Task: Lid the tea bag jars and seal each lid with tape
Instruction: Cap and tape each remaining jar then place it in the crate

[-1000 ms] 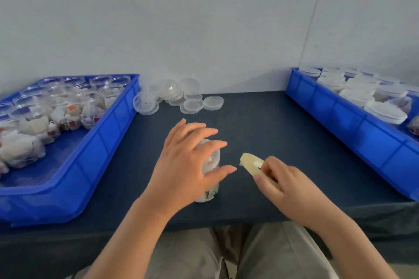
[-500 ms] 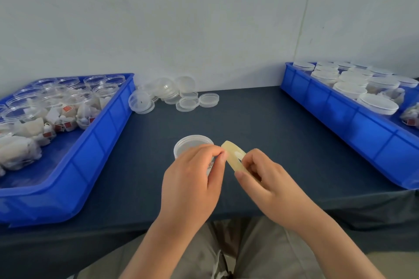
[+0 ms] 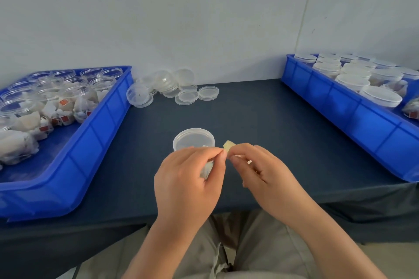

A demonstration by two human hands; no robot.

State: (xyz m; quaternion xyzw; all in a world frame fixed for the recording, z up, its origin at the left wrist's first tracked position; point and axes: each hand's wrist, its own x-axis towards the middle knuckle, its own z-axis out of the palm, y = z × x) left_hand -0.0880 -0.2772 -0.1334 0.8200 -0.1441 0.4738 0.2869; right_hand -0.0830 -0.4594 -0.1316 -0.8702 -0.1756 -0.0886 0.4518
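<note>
Near the front edge of the dark table (image 3: 249,115), a little left of its middle, a clear plastic jar (image 3: 206,170) stands upright, its long axis vertical and its mouth upward, closed by a translucent round lid (image 3: 192,137) that sits flat and level. White contents show faintly through the wall; they cannot be made out further. Left hand (image 3: 188,179) lies in front of the jar, hiding most of its body, fingers curled and thumb meeting forefinger at the jar's right shoulder. Right hand (image 3: 260,172) is just beside it, fingertips almost touching the left's, and clamps a pale yellow piece of tape (image 3: 228,144) whose free end points up and away from the person, level with the lid's rim. The left thumb and forefinger appear to pinch the same tape, though the contact is small and partly hidden. Left tray (image 3: 90,142), blue, holds open jars (image 3: 68,97) with tea bags; right tray (image 3: 340,106), blue, holds lidded jars (image 3: 362,79). Loose lids (image 3: 186,95) lie heaped by the wall.
</note>
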